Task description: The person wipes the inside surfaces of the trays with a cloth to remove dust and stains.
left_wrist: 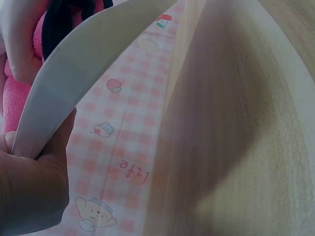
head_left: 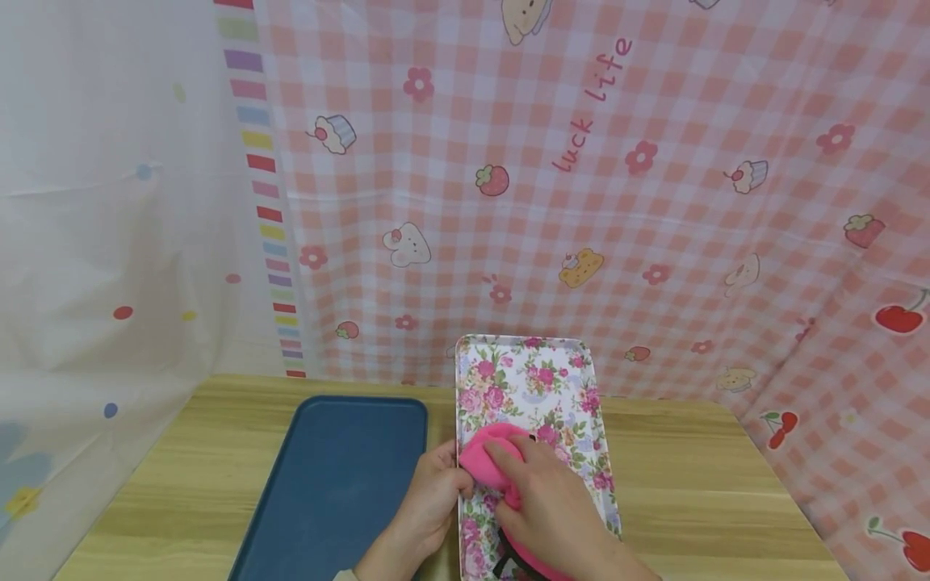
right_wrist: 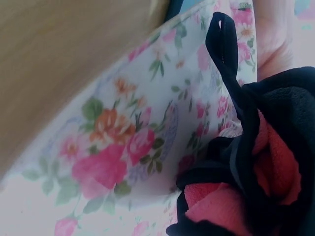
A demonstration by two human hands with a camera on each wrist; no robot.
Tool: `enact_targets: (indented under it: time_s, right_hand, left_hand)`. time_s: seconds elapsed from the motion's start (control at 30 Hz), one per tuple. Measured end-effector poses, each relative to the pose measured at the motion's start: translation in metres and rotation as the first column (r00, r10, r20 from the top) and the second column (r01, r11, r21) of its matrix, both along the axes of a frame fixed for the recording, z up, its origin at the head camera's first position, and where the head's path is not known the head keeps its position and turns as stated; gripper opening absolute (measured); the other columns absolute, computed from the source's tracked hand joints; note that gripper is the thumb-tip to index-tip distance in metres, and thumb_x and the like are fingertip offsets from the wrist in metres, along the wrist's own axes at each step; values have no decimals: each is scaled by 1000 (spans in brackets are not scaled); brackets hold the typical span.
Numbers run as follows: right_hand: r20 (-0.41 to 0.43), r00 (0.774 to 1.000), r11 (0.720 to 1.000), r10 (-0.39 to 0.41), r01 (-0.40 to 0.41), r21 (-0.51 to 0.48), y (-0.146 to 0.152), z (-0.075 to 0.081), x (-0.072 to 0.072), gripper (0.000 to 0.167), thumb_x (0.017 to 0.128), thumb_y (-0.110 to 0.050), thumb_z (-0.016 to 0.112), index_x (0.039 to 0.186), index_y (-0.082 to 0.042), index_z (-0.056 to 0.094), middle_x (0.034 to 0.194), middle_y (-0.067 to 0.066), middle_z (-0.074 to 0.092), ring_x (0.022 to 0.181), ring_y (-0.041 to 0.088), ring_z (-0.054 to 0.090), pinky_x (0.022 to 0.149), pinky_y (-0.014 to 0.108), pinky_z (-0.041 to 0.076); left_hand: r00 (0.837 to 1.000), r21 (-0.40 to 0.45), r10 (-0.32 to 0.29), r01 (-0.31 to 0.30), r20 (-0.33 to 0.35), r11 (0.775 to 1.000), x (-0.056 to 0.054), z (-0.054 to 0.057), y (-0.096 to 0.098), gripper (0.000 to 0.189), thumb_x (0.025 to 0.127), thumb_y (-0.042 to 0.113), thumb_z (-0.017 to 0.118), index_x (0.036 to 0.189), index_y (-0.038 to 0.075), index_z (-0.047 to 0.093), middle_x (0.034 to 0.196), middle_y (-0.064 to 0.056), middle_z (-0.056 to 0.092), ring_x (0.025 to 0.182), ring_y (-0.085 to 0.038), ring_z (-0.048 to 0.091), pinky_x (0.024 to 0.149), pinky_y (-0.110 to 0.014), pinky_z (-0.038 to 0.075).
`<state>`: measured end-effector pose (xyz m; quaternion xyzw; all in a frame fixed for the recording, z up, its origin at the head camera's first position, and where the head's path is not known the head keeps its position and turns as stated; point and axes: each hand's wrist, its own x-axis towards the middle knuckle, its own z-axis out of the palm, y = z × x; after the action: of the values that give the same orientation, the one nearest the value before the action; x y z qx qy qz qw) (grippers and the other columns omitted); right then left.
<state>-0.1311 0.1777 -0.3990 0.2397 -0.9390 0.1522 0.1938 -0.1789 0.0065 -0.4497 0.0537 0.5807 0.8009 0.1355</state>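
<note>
A white tray with a floral print [head_left: 534,375] is tilted up, its far end in front of the checked cloth. My left hand [head_left: 434,492] grips its left edge, the thumb at the rim. In the left wrist view the tray's pale side [left_wrist: 81,66] rises from that hand. My right hand [head_left: 548,500] holds a bunched pink cloth with black trim [head_left: 488,460] against the tray's printed face. A black hanging loop [right_wrist: 224,49] sticks out from the cloth in the right wrist view.
A dark blue tray [head_left: 337,476] lies on the wooden table [head_left: 690,484] to the left of the floral tray. Behind the table hangs a pink checked cloth [head_left: 450,298], with a white curtain [head_left: 131,242] at the left.
</note>
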Motion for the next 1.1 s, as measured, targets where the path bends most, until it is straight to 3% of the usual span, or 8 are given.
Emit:
enact_targets:
  time_s: [0.13, 0.23, 0.3, 0.57, 0.8, 1.1]
  right_hand:
    - [15, 1000, 999, 20, -21, 30, 5, 3, -2, 65, 70, -11, 82, 134, -13, 70, 120, 4, 68, 100, 15, 63, 78, 34, 56]
    - [18, 999, 998, 32, -33, 61, 11, 5, -3, 67, 71, -12, 83, 136, -15, 69, 122, 4, 68, 112, 23, 67, 94, 47, 57]
    - [25, 999, 996, 35, -36, 77, 15, 6, -3, 68, 71, -12, 84, 138, -16, 69, 124, 6, 68, 117, 31, 66, 97, 52, 55]
    - [49, 999, 992, -7, 1, 125, 35, 6, -2, 66, 71, -14, 84, 136, -18, 70, 128, 10, 68, 118, 39, 65, 87, 53, 58]
    - [44, 999, 991, -20, 14, 137, 51, 7, -3, 63, 73, -14, 86, 134, -14, 71, 127, 11, 69, 107, 29, 66, 85, 45, 58]
    - [94, 992, 988, -79, 65, 140, 66, 10, 0, 66, 73, -14, 87, 136, -12, 69, 129, 12, 67, 110, 27, 67, 81, 41, 57]
  left_hand:
    - [1000, 17, -8, 8, 3, 1000, 0, 1, 0, 75, 59, -12, 50, 133, -13, 61, 119, -11, 72, 98, -16, 63, 70, -24, 52]
    - [1000, 29, -11, 11, 5, 1000, 0, 1, 0, 76, 59, -12, 50, 135, -13, 60, 121, -12, 72, 98, -16, 65, 71, -25, 53]
    - [1000, 41, -17, 17, 6, 999, 0, 1, 1, 77, 60, -12, 49, 136, -13, 59, 119, -13, 72, 97, -17, 67, 72, -26, 54]
    - [1000, 74, -19, 18, 5, 997, -1, 2, 0, 75, 62, -12, 46, 136, -14, 56, 114, -15, 74, 95, -19, 69, 74, -26, 54]
    - [1000, 85, 8, -8, -4, 996, 0, 4, -1, 74, 61, -13, 45, 134, -15, 57, 110, -14, 74, 94, -17, 68, 71, -25, 52]
    - [1000, 82, 18, -17, -5, 996, -1, 4, -1, 72, 60, -13, 46, 131, -15, 58, 110, -14, 74, 94, -18, 69, 73, -25, 52]
